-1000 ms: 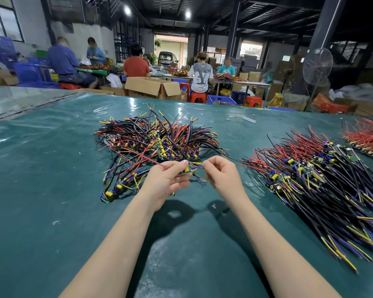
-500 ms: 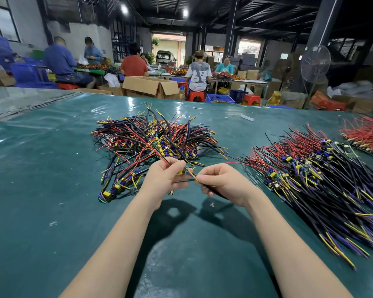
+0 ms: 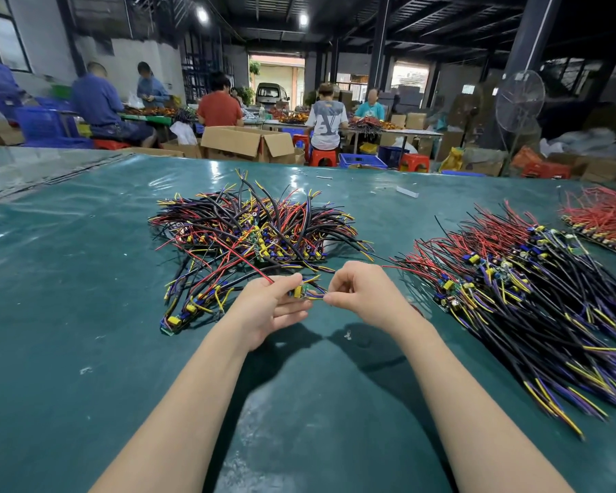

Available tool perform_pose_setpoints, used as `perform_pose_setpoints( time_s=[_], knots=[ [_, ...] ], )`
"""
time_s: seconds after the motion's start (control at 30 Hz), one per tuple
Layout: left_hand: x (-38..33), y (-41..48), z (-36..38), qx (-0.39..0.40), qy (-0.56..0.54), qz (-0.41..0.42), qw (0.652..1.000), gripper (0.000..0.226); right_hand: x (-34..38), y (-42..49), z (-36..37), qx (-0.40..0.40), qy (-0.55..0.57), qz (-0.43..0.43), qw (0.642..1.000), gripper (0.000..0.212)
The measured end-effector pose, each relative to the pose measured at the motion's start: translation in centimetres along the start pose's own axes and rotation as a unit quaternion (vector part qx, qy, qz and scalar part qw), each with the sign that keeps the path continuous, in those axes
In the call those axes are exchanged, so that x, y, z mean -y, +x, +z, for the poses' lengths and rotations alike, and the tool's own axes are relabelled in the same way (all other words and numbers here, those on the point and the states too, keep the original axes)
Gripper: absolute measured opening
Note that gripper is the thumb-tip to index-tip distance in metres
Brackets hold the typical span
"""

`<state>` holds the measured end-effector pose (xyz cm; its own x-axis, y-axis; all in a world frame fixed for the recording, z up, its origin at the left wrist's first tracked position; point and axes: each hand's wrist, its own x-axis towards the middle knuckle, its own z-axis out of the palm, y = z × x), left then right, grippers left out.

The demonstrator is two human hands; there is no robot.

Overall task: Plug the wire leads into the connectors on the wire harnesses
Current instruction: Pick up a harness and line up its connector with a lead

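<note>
The left hand (image 3: pixel 267 307) is gripping a small harness (image 3: pixel 301 290), its thumb and curled fingers closing round the green board with the yellow connector. A red wire (image 3: pixel 244 262) is running up and away from that grip into the tangled pile (image 3: pixel 256 225). The right hand (image 3: pixel 363 297) is pinching a yellow and purple wire lead (image 3: pixel 316 297) between thumb and fingertip, right at the edge of the harness. Whether the lead's tip is seated in the connector cannot be told. Both hands are hovering just above the green table (image 3: pixel 86 314), on the near side of the tangled pile and almost touching its nearest strands.

The tangled pile is lying as a loose heap of black, red, yellow and purple wires with yellow and blue connectors. To the right of the tangled pile, a combed pile (image 3: pixel 512 290) is lying with its wires fanned out the same way. Further right of that, a red bundle (image 3: pixel 605 218) is sitting at the table's edge. Beyond the tangled pile, past the far edge of the table, an open cardboard box (image 3: pixel 242 142) is standing, and several people (image 3: pixel 219 108) are sitting at other benches. A standing fan (image 3: pixel 520 101) is facing in from the far right.
</note>
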<state>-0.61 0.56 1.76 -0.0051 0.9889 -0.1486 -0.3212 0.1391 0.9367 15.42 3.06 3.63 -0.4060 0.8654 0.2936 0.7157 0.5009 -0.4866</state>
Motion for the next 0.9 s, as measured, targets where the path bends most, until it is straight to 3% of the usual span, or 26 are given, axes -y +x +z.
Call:
perform_pose_setpoints(
  time_s=[0.2,0.27,0.33,0.43,0.5,0.6,0.8,0.9],
  knots=[
    [0.1,-0.1,0.0,0.059,-0.066,-0.013,0.996,0.009,0.4,-0.1,0.2,0.034,0.065,0.041,0.996,0.02],
    [0.1,-0.1,-0.1,0.082,-0.075,0.018,0.994,0.02,0.7,-0.1,0.0,0.036,0.138,0.066,0.988,0.028],
    [0.0,-0.1,0.0,0.062,-0.072,0.053,0.994,0.026,1.0,-0.3,-0.1,0.048,0.253,0.087,0.962,0.028],
    [-0.1,-0.1,0.4,0.012,-0.09,0.082,0.992,0.008,1.8,-0.3,0.6,0.069,0.392,0.102,0.912,0.026],
    [0.2,-0.1,0.7,-0.016,-0.123,0.078,0.989,0.011,2.5,-0.4,1.5,0.089,0.433,0.12,0.889,0.024],
    [0.5,-0.2,1.0,-0.063,-0.114,0.059,0.99,0.014,2.9,-0.5,2.3,0.099,0.415,0.129,0.895,0.025],
    [0.6,-0.6,1.3,-0.046,0.054,0.094,0.993,0.013,2.0,-0.2,1.7,0.009,0.499,0.157,0.852,0.023],
    [0.5,-0.7,1.3,0.013,-0.02,0.049,0.999,0.009,2.2,-0.2,1.7,-0.015,0.526,0.116,0.842,0.025]
  ],
)
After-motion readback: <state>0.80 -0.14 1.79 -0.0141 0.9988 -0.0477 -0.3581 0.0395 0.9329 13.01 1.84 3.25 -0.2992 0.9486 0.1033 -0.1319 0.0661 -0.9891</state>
